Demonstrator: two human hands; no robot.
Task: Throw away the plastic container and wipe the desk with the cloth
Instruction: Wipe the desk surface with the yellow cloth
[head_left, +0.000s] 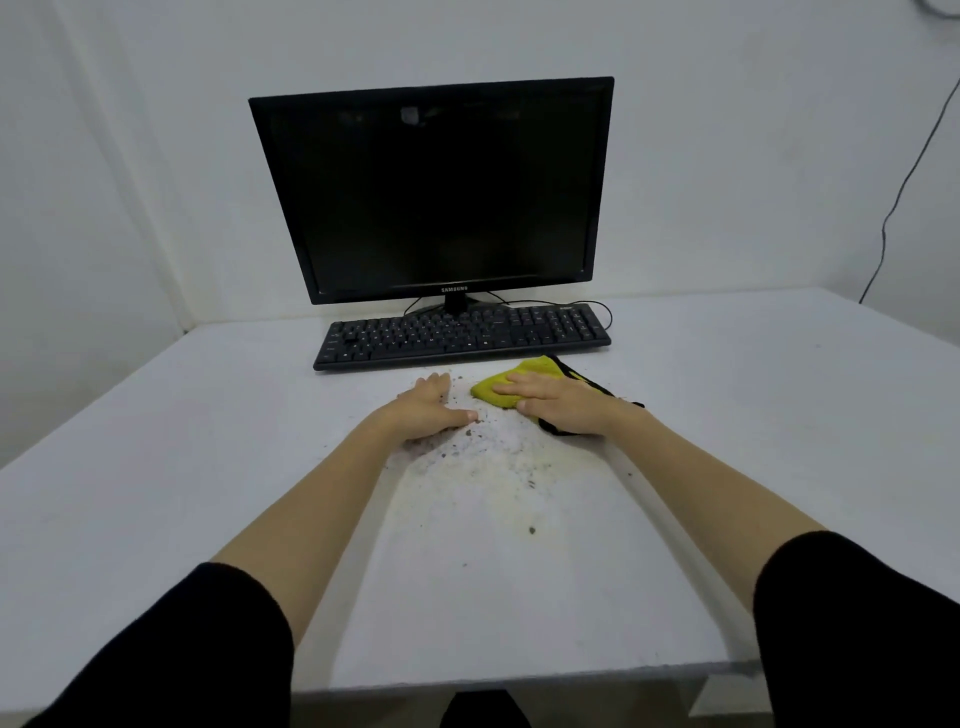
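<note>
Head view: my right fingers (514, 385) lie straight and flat on the yellow cloth (491, 394), and my right hand (558, 404) presses it to the white desk (208, 467) just in front of the keyboard (462, 335). My left hand (434, 408) rests flat beside it, fingers straight and together, with dark crumbs (488, 452) scattered between my hands.

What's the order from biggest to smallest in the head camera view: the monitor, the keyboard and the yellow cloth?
1. monitor
2. keyboard
3. yellow cloth, clearly smallest, though the right hand covers part of it, so its full size is hidden.
</note>
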